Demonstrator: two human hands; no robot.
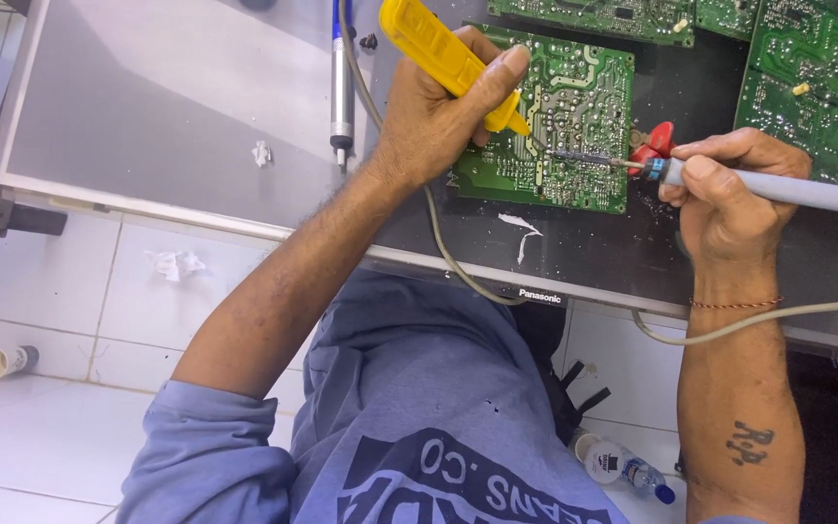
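My left hand (438, 112) grips a yellow desoldering pump (443, 53), its tip resting on a green circuit board (574, 97). My right hand (729, 189) holds a soldering iron with a grey handle (788, 189); its metal tip (584, 157) touches the same board, close to the pump's tip. The board lies on the dark back of a flat screen panel (594, 247). A grey cable (758, 320) runs from the iron across my right wrist.
More green boards (807, 68) lie at the top right. A silver-and-blue tool (341, 87) rests on the grey panel surface (147, 97). White floor tiles below carry a crumpled tissue (175, 264), a small cup (2, 361) and a small bottle (623, 464).
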